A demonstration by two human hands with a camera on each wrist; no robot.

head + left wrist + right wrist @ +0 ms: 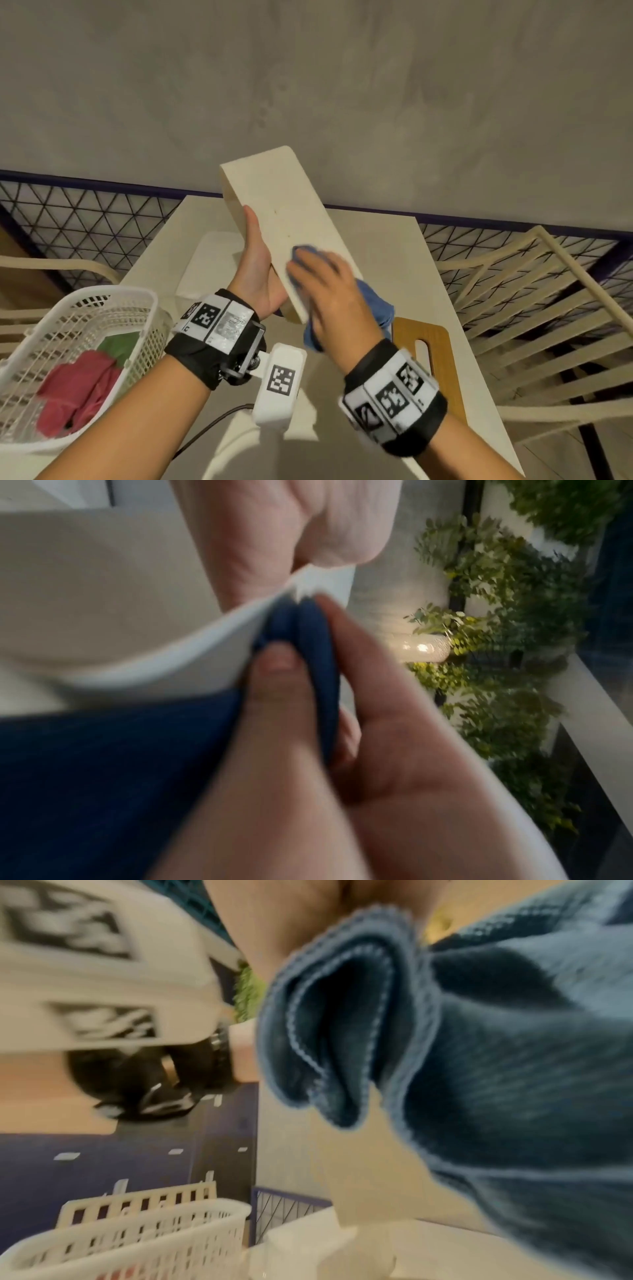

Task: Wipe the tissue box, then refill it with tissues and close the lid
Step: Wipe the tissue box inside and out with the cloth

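Note:
My left hand (260, 270) grips the cream tissue box (291, 205) by its long side and holds it tilted above the table. My right hand (322, 284) holds a bunched blue cloth (375, 301) and presses it against the box's broad face near its lower end. The rest of the cloth hangs below the palm. The wooden lid (435, 359) with its slot lies flat on the table at the right. A white tissue pack (212, 260) lies behind my left hand. The blurred left wrist view shows the cloth (103, 777) bunched between fingers against the box's edge (103, 588). In the right wrist view the cloth (496, 1069) hangs in folds.
A white plastic basket (113, 298) holding red and green cloths stands at the table's left edge. The cream table (428, 267) is narrow. A slatted chair (548, 291) stands at its right, and a wire fence (85, 222) runs behind it.

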